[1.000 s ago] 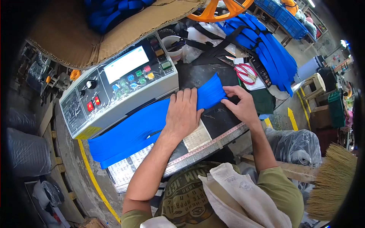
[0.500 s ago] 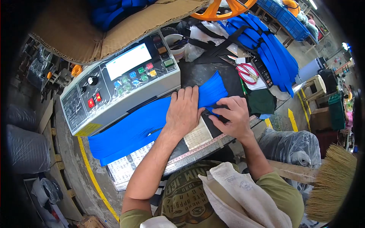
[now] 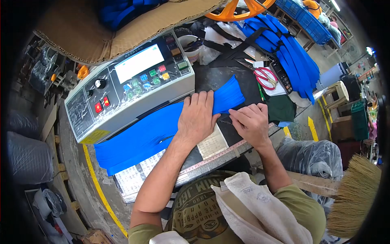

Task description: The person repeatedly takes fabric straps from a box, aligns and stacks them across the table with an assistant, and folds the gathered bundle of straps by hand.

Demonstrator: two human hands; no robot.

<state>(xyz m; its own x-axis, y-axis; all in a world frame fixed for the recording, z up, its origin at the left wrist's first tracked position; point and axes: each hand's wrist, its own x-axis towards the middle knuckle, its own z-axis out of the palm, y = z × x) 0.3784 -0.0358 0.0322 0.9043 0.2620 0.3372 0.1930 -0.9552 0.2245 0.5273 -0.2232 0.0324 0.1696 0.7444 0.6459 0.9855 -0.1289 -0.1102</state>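
Head view: a long flat bundle of blue webbing strips (image 3: 138, 132) lies slantwise across the black worktable (image 3: 207, 79), its many thin edges packed side by side, a small gap opening near its middle and its right end fanned out evenly. The left hand (image 3: 196, 116) clasps the bundle toward that end, fingers close together over the top and thumb along the near side. The right hand (image 3: 252, 124) is curled narrow, thumb and forefinger at the bundle's near edge; whether a strip is pinched between them I cannot tell, as the knuckles cover the spot.

Directly behind the bundle stands a control box (image 3: 162, 92) with a lit screen, coloured keys and two red switches, its upper side partly covered by an overhanging cardboard carton (image 3: 154, 28) of more blue strips. Beyond the hands are red-handled scissors (image 3: 265, 79), a green pencil (image 3: 260, 91), a calculator (image 3: 281, 76), black straps (image 3: 231, 57) and a second pile of blue strips (image 3: 294, 61). The left forearm crosses the table's near edge, where a measuring tape (image 3: 219, 157) runs.

A worn paper chart (image 3: 213, 144) carries rows of small characters, the control box bears a yellow label (image 3: 95, 137), and the olive T-shirt (image 3: 199, 207) reads "1990" and "APPAREL", upside down from here
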